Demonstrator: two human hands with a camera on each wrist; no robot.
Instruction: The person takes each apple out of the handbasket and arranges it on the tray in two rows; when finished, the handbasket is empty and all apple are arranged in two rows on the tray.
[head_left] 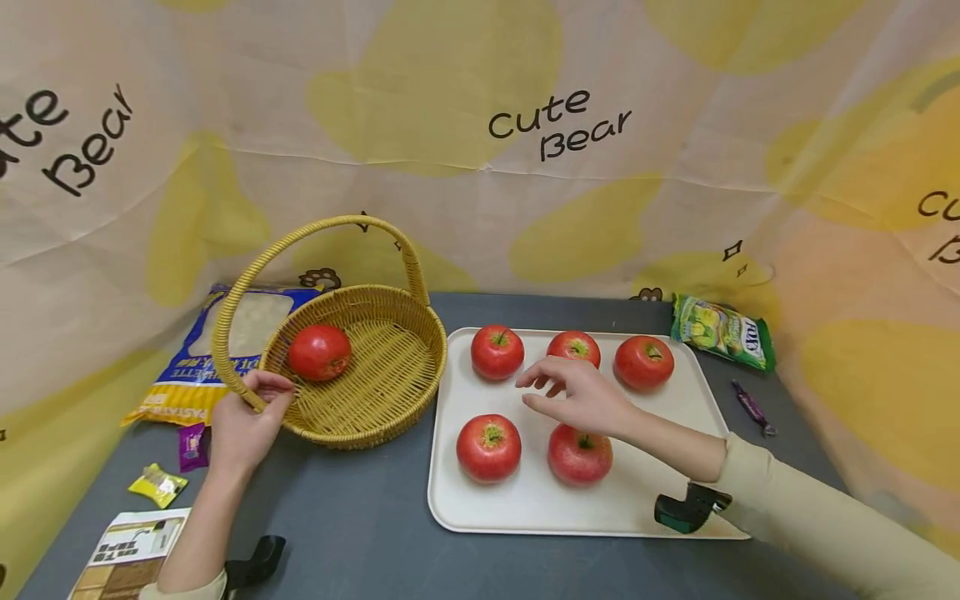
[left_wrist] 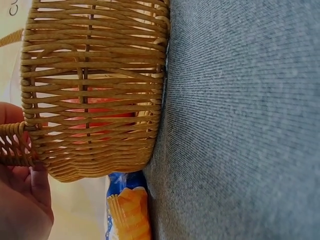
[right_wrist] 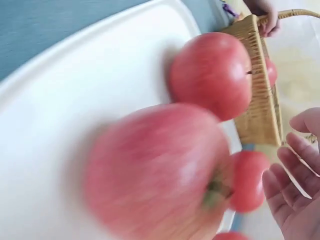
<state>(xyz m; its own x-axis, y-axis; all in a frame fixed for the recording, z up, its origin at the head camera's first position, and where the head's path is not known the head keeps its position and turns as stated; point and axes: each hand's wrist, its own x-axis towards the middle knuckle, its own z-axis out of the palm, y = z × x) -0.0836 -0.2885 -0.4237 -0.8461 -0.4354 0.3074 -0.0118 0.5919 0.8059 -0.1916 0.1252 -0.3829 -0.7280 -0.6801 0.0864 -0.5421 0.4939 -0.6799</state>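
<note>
A yellow wicker basket with a tall arched handle stands at the left, and one red apple lies inside it. My left hand grips the base of the handle at the basket's near left; in the left wrist view the fingers curl round the woven handle. My right hand hovers above the white tray, its fingers loosely bent with nothing between them. Several red apples sit on the tray, among them a front left apple and a front right apple below the hand.
Behind the basket lies a blue and yellow pasta bag. A purple candy, a yellow candy and a printed card are at the left. A green snack packet and a purple wrapped sweet lie right of the tray.
</note>
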